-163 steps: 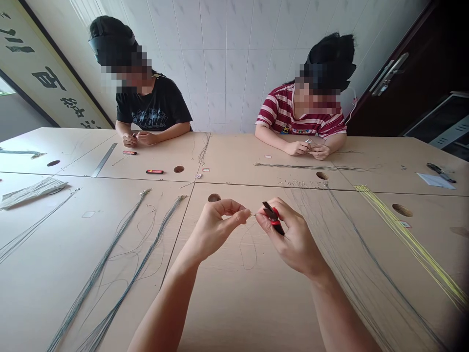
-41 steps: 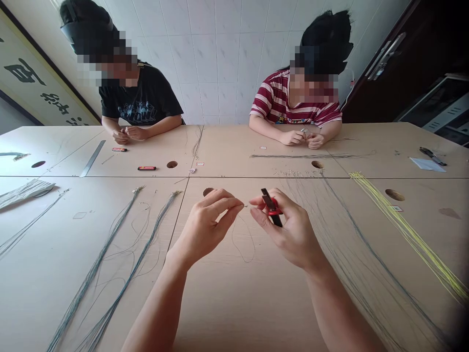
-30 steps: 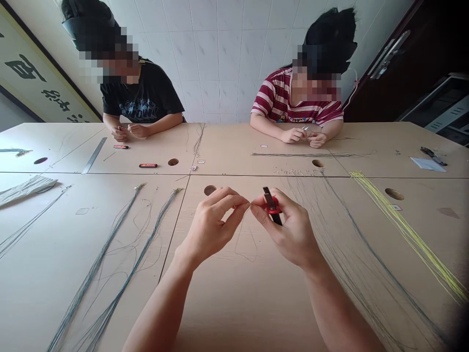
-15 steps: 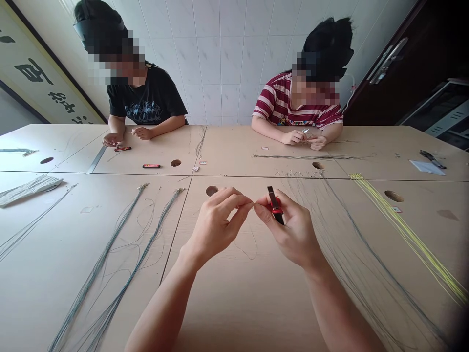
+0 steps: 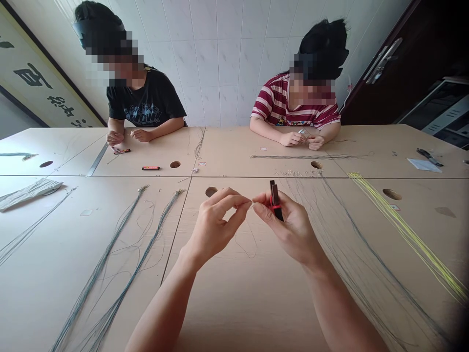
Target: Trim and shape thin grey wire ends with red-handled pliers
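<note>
My left hand [image 5: 219, 222] is closed in a pinch, thumb against fingertips, on a thin cord [image 5: 252, 234] whose loop hangs down onto the table. Almost touching it, my right hand [image 5: 289, 227] also pinches at the cord's end; the tiny piece between the fingertips is too small to make out. Held in the right palm are small pliers [image 5: 274, 198] with dark jaws pointing up and red-and-black handles, partly covered by the fingers.
Bundles of grey-green cords [image 5: 110, 259] lie on the left of the table [image 5: 234, 298]. Yellow cords [image 5: 406, 230] and thin dark cords [image 5: 370, 249] stretch along the right. Two people sit opposite, handling small things. A red stick-like item [image 5: 150, 168] and several round table holes [image 5: 211, 191] are also there.
The pliers have turned slightly in my right hand, and their two jaws now show apart. Both hands stay nearly in place, fingertips still together at the cord.
</note>
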Tool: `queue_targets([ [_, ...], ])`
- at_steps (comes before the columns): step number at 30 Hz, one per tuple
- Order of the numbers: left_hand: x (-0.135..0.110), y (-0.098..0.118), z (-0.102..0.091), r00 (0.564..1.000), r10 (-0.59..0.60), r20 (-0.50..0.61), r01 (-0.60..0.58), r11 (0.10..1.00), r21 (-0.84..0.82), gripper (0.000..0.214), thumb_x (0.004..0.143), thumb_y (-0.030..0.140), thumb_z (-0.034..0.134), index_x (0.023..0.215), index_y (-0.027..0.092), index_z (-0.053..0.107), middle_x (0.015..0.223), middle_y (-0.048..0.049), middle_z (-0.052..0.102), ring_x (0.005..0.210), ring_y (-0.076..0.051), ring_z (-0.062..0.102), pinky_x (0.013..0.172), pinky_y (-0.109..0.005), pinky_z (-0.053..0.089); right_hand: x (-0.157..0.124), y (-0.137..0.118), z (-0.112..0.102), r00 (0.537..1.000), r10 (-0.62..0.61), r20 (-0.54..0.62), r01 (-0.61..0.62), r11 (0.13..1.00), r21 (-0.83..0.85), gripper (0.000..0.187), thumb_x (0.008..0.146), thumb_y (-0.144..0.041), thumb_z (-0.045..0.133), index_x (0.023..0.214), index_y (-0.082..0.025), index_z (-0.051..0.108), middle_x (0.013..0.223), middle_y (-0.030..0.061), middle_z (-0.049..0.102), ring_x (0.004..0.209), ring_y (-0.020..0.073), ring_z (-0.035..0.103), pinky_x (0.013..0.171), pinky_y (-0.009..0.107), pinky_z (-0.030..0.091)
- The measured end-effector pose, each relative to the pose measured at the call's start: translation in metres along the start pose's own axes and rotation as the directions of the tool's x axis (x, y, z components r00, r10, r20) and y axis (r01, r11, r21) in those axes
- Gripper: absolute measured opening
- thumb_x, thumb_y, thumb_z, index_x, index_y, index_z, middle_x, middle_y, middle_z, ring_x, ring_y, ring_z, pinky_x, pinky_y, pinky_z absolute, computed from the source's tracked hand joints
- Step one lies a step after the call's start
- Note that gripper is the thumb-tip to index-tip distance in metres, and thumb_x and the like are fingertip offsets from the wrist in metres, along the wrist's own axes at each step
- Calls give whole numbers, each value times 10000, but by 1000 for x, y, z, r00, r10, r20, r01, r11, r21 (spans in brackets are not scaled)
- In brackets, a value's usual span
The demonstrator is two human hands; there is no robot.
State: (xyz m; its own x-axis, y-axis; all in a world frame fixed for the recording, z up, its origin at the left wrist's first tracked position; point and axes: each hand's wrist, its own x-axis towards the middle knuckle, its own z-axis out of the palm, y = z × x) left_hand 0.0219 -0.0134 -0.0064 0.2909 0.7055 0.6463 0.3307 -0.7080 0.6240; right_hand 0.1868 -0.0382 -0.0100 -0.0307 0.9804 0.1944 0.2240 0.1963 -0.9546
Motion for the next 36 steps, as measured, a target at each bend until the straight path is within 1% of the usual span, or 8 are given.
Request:
queue_targets([
  [2, 0, 0, 0, 1000, -3, -28, 4, 1000, 18, 122, 898, 147, 577, 807, 175, 653, 747, -27, 616, 717, -128, 587, 560, -233, 476, 0, 0, -1, 999, -12, -51, 12, 1000, 1, 219, 871, -444, 615, 943, -237, 622, 761, -8, 541, 655, 122, 461, 598, 256, 401],
  [6, 1, 1, -1, 996, 36, -87, -30, 997, 74, 115, 893, 147, 589, 810, 183, 660, 740, -17, 629, 725, -127, 608, 610, -249, 502, -3, -3, 0, 988, -67, -138, 64, 998, -28, 196, 871, -404, 619, 799, -222, 599, 713, -12, 544, 646, 123, 473, 610, 259, 413],
  [11, 1, 1, 1, 968, 178, -175, -137, 964, 226, 97, 866, 114, 609, 827, 192, 651, 751, -10, 640, 730, -137, 621, 646, -287, 503, -10, -6, 6, 997, -22, -73, 20, 999, -25, 203, 882, -416, 601, 908, -222, 657, 763, 7, 604, 667, 133, 507, 622, 266, 433],
  [14, 0, -2, 4, 952, 265, -151, -202, 919, 338, 96, 855, 92, 609, 849, 184, 639, 766, -19, 643, 749, -152, 629, 656, -300, 494, -12, -5, 9, 997, -5, -71, 5, 1000, -9, 234, 882, -426, 601, 992, -229, 665, 890, 31, 652, 747, 150, 553, 643, 268, 447],
  [18, -2, -7, 7, 949, 306, -75, -244, 865, 438, 107, 875, 90, 572, 878, 184, 622, 771, -25, 645, 748, -154, 618, 654, -294, 476, -10, -2, 11, 998, 17, -62, -19, 1000, -22, 249, 889, -430, 586, 993, -217, 660, 911, 43, 654, 800, 168, 568, 644, 273, 440],
  [24, -4, -13, 18, 957, 290, -14, -242, 821, 517, 131, 867, 73, 544, 903, 165, 631, 779, -40, 659, 711, -163, 583, 633, -292, 472, -2, 7, 12, 997, 21, -75, -23, 999, -34, 231, 903, -403, 564, 984, -202, 645, 953, 57, 656, 844, 178, 576, 655, 277, 434],
  [28, -8, -10, 28, 976, 216, 19, -195, 836, 513, 236, 849, 47, 494, 1026, 142, 618, 859, -65, 661, 718, -172, 579, 629, -304, 489, 4, 12, 12, 987, 0, -158, -10, 998, -66, 226, 886, -420, 590, 919, -202, 642, 820, 20, 629, 732, 145, 542, 664, 267, 439],
  [36, -10, -4, 28, 999, -1, 44, -10, 970, 244, 319, 860, 45, 443, 1109, 180, 591, 986, -74, 639, 837, -166, 612, 692, -293, 529, 10, 20, 11, 979, -27, -204, 21, 999, -33, 241, 854, -446, 638, 854, -206, 642, 783, 2, 631, 721, 132, 547, 689, 244, 452],
])
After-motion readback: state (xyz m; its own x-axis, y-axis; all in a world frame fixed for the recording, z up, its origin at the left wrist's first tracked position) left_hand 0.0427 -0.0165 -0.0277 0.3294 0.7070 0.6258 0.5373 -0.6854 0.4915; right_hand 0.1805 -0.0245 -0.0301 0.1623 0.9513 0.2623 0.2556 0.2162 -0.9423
